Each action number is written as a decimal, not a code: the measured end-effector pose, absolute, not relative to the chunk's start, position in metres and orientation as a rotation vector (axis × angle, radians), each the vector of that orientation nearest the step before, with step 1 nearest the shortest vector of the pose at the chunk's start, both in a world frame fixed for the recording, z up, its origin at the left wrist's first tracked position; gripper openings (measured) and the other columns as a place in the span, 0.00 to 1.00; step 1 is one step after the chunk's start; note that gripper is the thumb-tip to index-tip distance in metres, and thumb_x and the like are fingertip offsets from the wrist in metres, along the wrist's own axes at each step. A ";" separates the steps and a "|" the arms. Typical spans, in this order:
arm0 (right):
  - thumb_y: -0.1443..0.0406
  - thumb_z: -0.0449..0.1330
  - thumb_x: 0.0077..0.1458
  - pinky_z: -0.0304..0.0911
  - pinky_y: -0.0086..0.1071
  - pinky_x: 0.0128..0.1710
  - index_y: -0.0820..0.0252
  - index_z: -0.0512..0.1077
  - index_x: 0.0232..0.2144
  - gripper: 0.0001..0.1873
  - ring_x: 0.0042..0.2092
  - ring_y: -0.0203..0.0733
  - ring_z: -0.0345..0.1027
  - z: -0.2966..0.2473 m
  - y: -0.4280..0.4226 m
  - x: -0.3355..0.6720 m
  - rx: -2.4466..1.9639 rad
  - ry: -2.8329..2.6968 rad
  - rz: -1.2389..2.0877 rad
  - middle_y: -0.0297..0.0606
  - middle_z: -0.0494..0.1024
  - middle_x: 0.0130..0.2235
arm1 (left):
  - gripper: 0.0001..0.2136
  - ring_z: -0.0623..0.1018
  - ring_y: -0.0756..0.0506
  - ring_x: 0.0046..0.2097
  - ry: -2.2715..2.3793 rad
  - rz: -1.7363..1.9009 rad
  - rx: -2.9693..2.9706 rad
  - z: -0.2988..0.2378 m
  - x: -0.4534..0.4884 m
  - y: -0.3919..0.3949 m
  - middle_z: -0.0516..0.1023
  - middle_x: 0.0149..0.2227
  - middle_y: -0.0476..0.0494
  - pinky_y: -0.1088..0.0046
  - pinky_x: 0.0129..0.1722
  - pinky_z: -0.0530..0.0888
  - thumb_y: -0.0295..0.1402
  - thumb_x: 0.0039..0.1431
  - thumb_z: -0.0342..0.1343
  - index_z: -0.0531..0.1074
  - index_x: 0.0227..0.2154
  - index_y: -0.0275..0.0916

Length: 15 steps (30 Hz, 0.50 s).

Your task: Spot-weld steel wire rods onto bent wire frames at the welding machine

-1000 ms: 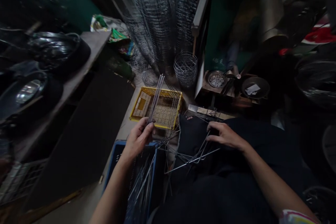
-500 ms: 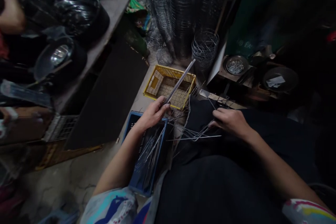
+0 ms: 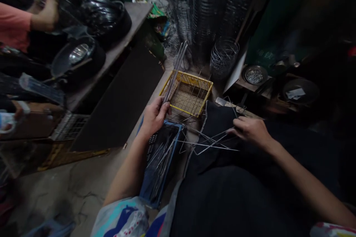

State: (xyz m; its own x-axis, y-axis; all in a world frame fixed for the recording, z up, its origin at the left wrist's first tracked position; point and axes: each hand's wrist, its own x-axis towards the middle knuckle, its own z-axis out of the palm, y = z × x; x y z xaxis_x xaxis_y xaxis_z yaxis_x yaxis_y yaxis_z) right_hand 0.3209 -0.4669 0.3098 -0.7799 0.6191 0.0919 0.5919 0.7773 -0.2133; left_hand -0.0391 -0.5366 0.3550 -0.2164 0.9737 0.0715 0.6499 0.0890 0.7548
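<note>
My left hand (image 3: 155,115) is closed around a bundle of thin metal rods (image 3: 175,72), which points up and away above the yellow crate. My right hand (image 3: 250,130) pinches a bent wire piece (image 3: 232,105); its full shape is partly hidden by the fingers. More bent wires (image 3: 207,144) lie crossed over my dark apron (image 3: 222,189) between the hands, and I cannot tell which of them join the held piece. Below my left forearm, a blue crate (image 3: 167,177) holds many loose wires (image 3: 161,155).
Beyond my hands stands a yellow plastic crate (image 3: 191,109). Tall stacks of wire rings (image 3: 205,11) rise behind it, near a wire basket (image 3: 224,57). A bowl of small metal parts (image 3: 255,75) sits right. At left, a co-worker's hand (image 3: 48,11) is above a bench (image 3: 136,13).
My left hand has shifted left and its rods now point more steeply upward, slightly fanned. My right hand moved slightly right and down. The camera view shifted, showing more of the co-worker's arm.
</note>
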 end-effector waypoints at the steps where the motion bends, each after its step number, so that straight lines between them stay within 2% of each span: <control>1: 0.47 0.47 0.67 0.38 0.32 0.25 0.58 0.69 0.26 0.27 0.26 0.37 0.63 0.306 -0.468 0.319 -0.985 -2.817 0.247 0.36 0.72 0.27 | 0.11 0.65 0.52 0.22 1.950 0.964 1.591 0.356 -0.040 -0.537 0.72 0.23 0.50 0.77 0.23 0.62 0.40 0.66 0.50 0.68 0.33 0.38; 7: 0.48 0.47 0.66 0.38 0.32 0.24 0.58 0.69 0.26 0.26 0.26 0.38 0.63 0.296 -0.477 0.320 -1.044 -2.824 0.153 0.37 0.72 0.27 | 0.11 0.63 0.53 0.21 2.038 1.170 1.487 0.363 -0.054 -0.542 0.71 0.24 0.52 0.76 0.22 0.62 0.43 0.66 0.50 0.66 0.36 0.40; 11: 0.49 0.49 0.66 0.45 0.32 0.24 0.58 0.70 0.30 0.22 0.29 0.41 0.67 0.298 -0.480 0.333 -1.132 -2.807 0.273 0.38 0.74 0.31 | 0.11 0.65 0.52 0.22 2.106 1.185 1.496 0.374 -0.060 -0.549 0.72 0.25 0.51 0.76 0.23 0.63 0.44 0.66 0.49 0.66 0.38 0.41; 14: 0.49 0.53 0.63 0.58 0.32 0.29 0.57 0.70 0.44 0.20 0.35 0.45 0.71 0.301 -0.487 0.341 -1.159 -2.736 0.566 0.42 0.76 0.41 | 0.09 0.66 0.52 0.23 2.097 1.059 1.623 0.375 -0.056 -0.550 0.73 0.26 0.51 0.76 0.26 0.63 0.41 0.66 0.50 0.66 0.38 0.40; 15: 0.48 0.56 0.61 0.61 0.33 0.32 0.58 0.66 0.52 0.25 0.38 0.46 0.72 0.302 -0.491 0.342 -1.135 -2.725 0.670 0.44 0.76 0.46 | 0.08 0.66 0.52 0.24 2.067 0.984 1.673 0.371 -0.054 -0.549 0.73 0.26 0.51 0.76 0.27 0.63 0.40 0.66 0.49 0.66 0.37 0.40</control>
